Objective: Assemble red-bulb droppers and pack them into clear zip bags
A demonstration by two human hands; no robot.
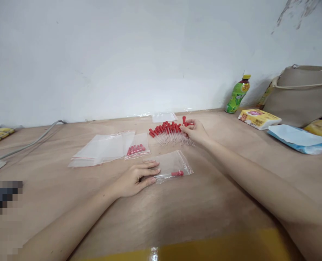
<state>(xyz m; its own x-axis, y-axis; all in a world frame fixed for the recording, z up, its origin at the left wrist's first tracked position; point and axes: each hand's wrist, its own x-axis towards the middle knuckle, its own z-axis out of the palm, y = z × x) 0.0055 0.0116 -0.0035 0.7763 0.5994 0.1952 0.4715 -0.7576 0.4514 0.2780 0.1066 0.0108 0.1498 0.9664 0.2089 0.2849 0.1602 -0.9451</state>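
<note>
Near the middle of the table, my left hand (137, 178) lies flat with fingers apart, its fingertips on the left end of a clear zip bag (167, 162). Inside that bag is a red-capped dropper (177, 173). My right hand (195, 131) pinches another red-topped dropper (184, 120), held upright at the right side of a pile of droppers (166, 132) with red bulbs and clear stems. Left of the pile, a second bag (137, 148) contains several red-topped droppers.
Flat clear bags (97, 148) lie at the left, and a white packet (164, 117) is behind the pile. At the right stand a green bottle (237, 95), a yellow tissue pack (259, 119), a blue packet (299, 139) and a grey bag (302, 94). A cable (38, 139) crosses the left.
</note>
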